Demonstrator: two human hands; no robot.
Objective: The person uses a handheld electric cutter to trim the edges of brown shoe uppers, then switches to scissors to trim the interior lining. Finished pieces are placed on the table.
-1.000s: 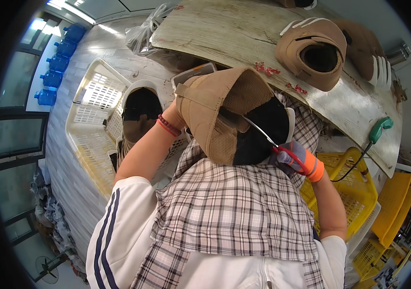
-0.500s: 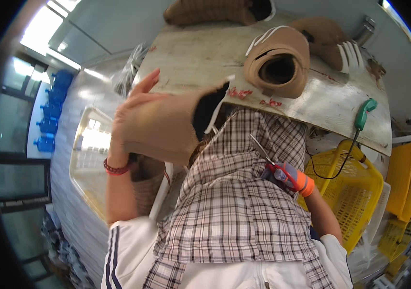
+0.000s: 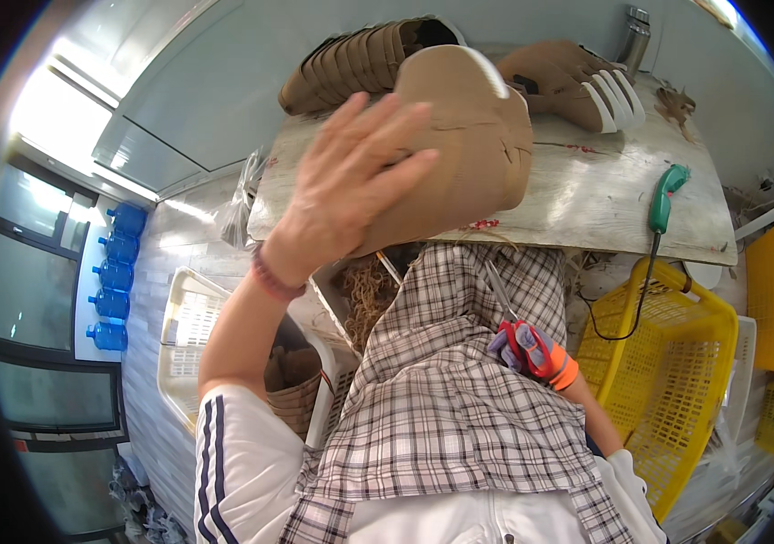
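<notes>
Matt tan suede-like boot upper [image 3: 459, 145]; worn whitewashed wood tabletop [image 3: 586, 199]; glossy yellow plastic basket [image 3: 668, 381]; checked cloth apron [image 3: 441, 408]

Tan boot upper [image 3: 459, 136]; pale grey worktop [image 3: 586, 195]. Apron [image 3: 441, 399]: grey-and-white plaid. Scissors [image 3: 518, 331] have red handles; green tool [image 3: 663, 199] near the worktop's right edge; yellow basket [image 3: 668, 363]; blue bottles [image 3: 115, 276].

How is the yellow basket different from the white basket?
The yellow basket stands on the person's right, near the right hand that holds scissors; the white basket sits on the left, under the raised left arm. The yellow basket looks deep, with tall slotted walls, while the white basket looks flatter and shallower. A black cord hangs over the yellow basket's rim; none shows on the white one. Both are slotted plastic crates.
</notes>
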